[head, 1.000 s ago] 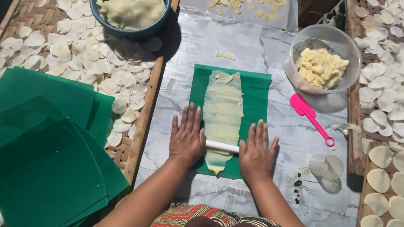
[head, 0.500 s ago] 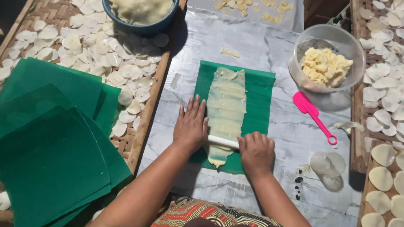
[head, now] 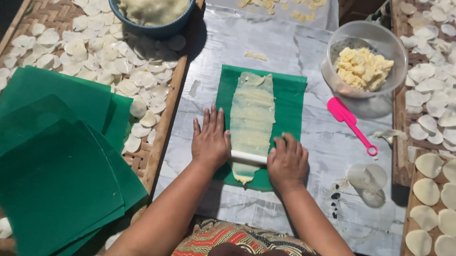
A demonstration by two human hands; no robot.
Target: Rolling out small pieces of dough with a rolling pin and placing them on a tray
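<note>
A long flat strip of pale dough (head: 252,113) lies on a green plastic sheet (head: 289,102) on the marble-patterned table. A thin white rolling pin (head: 248,157) rests across the near end of the strip. My left hand (head: 211,140) presses flat on the pin's left end, fingers stretched forward. My right hand (head: 287,161) sits on the pin's right end with fingers curled over it. A short tongue of dough pokes out below the pin.
A stack of green sheets (head: 50,162) lies at left on a woven tray of thin dough discs (head: 99,58). A blue bowl of dough (head: 152,7) stands at the back, a clear bowl of yellow dough lumps (head: 364,67) at right, a pink spatula (head: 350,123) beside it. More discs (head: 437,201) dry at right.
Both hands have drawn the rolling pin slightly towards me along the dough. My right hand's fingers have curled in over the pin's end.
</note>
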